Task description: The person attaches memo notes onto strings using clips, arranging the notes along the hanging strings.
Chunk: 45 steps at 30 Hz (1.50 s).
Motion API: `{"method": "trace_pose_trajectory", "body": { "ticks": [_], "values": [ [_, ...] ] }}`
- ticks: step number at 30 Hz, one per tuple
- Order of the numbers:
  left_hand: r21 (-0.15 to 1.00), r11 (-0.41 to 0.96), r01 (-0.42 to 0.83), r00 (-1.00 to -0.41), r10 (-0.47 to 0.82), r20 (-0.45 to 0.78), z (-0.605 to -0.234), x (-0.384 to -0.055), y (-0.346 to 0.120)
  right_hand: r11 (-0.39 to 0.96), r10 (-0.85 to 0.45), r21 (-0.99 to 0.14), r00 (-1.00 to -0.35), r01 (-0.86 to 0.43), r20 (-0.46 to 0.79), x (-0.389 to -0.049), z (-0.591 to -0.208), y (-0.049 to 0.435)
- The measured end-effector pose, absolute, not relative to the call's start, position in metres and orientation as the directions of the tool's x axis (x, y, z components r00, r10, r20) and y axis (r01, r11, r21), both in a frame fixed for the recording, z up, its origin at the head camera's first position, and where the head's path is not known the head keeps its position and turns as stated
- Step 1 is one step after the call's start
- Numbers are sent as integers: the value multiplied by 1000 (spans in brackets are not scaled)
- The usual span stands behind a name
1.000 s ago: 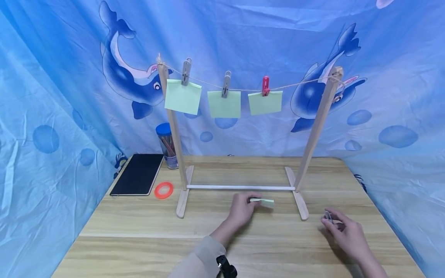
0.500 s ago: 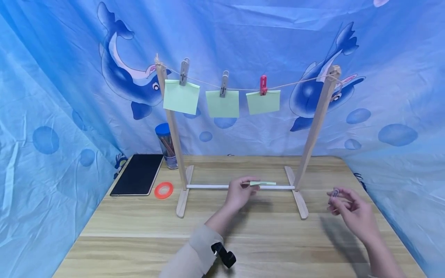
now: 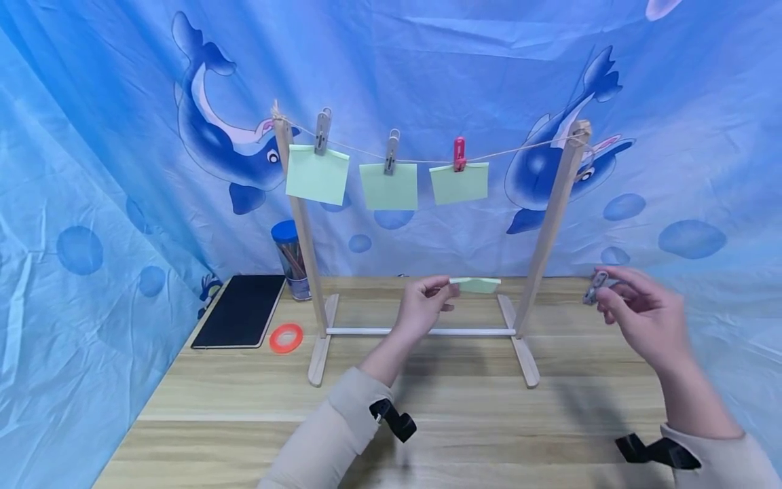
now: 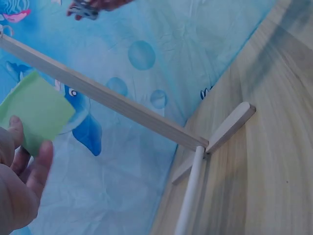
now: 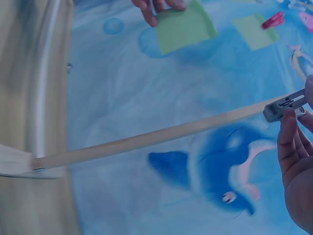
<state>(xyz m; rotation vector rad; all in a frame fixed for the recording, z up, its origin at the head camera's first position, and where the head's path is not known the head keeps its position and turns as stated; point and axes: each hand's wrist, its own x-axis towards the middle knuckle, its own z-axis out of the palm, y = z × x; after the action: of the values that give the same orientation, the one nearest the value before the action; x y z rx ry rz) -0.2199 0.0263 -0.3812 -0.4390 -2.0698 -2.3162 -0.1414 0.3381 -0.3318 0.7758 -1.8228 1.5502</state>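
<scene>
My left hand (image 3: 421, 307) pinches a green paper note (image 3: 478, 285) by its left side, above the white crossbar of a wooden frame. In the left wrist view the note (image 4: 41, 110) shows its flat face, thumb and fingers at its lower edge. To the right of the frame, my right hand (image 3: 650, 316) holds a grey clothespin (image 3: 595, 288) between thumb and fingers. The right wrist view shows this clothespin (image 5: 284, 106) near the frame's right post. Overhead, three green notes (image 3: 388, 187) hang from a string, two under grey clothespins (image 3: 392, 153) and one under a red clothespin (image 3: 459, 155).
The wooden frame's left post (image 3: 303, 248) and right post (image 3: 550, 224) stand on feet on the table (image 3: 244, 421). At left lie a black notebook (image 3: 239, 312) and an orange tape ring (image 3: 286, 338). A blue-lidded jar (image 3: 292, 261) stands behind. A dolphin-print curtain (image 3: 415, 41) surrounds the table.
Both hands have risen from near the tabletop. The left brings the green note up past the crossbar; the right lifts the grey clothespin upward and slightly right.
</scene>
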Motion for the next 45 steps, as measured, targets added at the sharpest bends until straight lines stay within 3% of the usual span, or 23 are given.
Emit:
{"method": "trace_pose_trajectory", "body": {
  "ticks": [10,14,24,32,34,40,45],
  "values": [
    [970,-93,227,-962,132,238,-357,-225,32,278,-134,-470,-518,-838,845,-153,-260,318],
    [961,-134,244,-959,115,260,-346,-227,38,242,-146,-451,-492,-859,858,-157,-233,311],
    [938,-239,251,-953,110,283,-314,-226,57,255,-175,-450,-498,-856,849,-170,-173,296],
    [916,-285,282,-950,52,309,-290,-222,73,137,-193,-483,-502,-865,843,-183,-143,287],
    [914,-288,285,-948,54,313,-286,-222,77,197,-204,-460,-495,-866,845,-185,-136,285],
    [901,-354,249,-955,68,290,-278,-225,85,585,-217,-322,-527,-744,822,-187,-120,282],
    [886,-413,210,-966,51,253,-275,-228,92,699,-253,-244,-551,-672,795,-193,-110,278]
  ]
}}
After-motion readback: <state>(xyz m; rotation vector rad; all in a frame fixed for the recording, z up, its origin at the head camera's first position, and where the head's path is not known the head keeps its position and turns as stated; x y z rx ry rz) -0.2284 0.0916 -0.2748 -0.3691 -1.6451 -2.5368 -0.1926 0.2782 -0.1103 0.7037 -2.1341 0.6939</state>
